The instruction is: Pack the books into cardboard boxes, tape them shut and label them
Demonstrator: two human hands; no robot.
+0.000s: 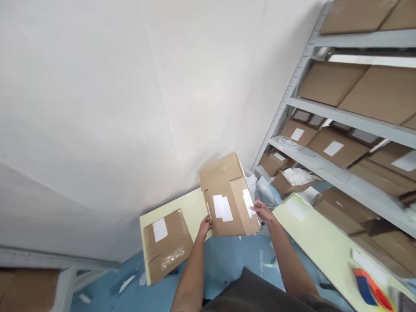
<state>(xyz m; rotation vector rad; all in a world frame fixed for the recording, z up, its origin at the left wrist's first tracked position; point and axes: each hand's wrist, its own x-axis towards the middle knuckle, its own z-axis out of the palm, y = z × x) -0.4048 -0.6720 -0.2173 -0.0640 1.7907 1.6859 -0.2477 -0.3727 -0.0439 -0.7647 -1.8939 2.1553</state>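
Observation:
A flattened brown cardboard box (216, 186) with white labels is held up in front of the wall, tilted. My left hand (205, 226) is closed on its lower left edge. At its right edge, my right hand (262, 211) grips the cardboard beside a white label. Another flat cardboard piece (170, 242), with a white label and shiny tape, lies on a pale yellow board (191, 203) to the left of my left hand.
Grey metal shelves (344, 169) with brown boxes rise on the right. A pale yellow bench (328, 242) bearing tape rolls (373, 288) runs below them. Paper scraps lie on the blue floor (227, 260). A shelf corner (66, 281) stands lower left.

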